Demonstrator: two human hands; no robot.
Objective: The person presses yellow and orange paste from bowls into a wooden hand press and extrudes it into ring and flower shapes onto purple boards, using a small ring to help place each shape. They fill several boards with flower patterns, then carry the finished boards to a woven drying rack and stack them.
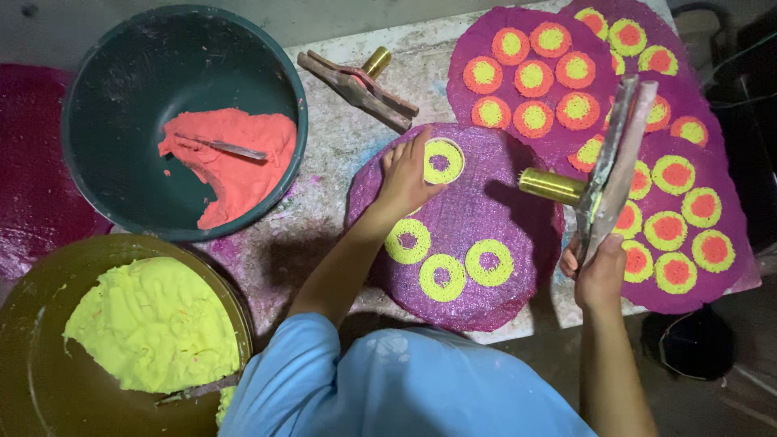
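My left hand (402, 174) rests with fingers spread on a round purple woven mat (494, 218), touching a yellow noodle ring (443, 161) at the mat's top. Three more yellow rings (442, 277) lie lower on the same mat. My right hand (597, 273) is shut on a wooden lever press with a brass cylinder (553, 185), held upright above the mat's right edge.
A dark green bowl (97, 105) holds orange dough with a knife in it. A brown bowl (32, 364) holds yellow dough. A second wooden press (356, 85) lies on the table. Other purple mats (696, 287) carry several orange-and-yellow discs at the right.
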